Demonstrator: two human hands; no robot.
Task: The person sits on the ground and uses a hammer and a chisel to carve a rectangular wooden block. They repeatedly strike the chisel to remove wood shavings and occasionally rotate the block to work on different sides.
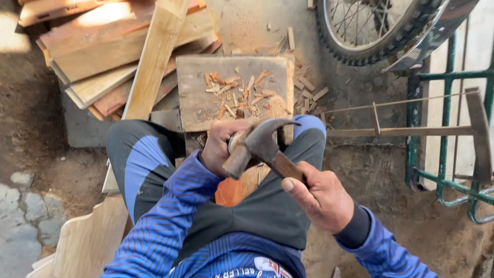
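Note:
My right hand point(321, 198) grips the wooden handle of a claw hammer point(260, 144), whose steel head hangs above my lap. My left hand point(221, 144) is closed around a small upright tool, mostly hidden behind the hammer head, which it holds against an orange-brown piece of wood point(234, 188) between my knees. Just beyond my knees lies a square wooden block point(198, 105) with several small wood chips point(239, 90) scattered on it.
A stack of planks point(113, 46) lies at the upper left, with one long plank point(154, 56) running toward my left leg. A bicycle wheel point(370, 31) stands at the top right. A wooden frame saw point(411, 131) and a green metal frame point(442, 134) are at the right. A cut board point(90, 242) lies at the lower left.

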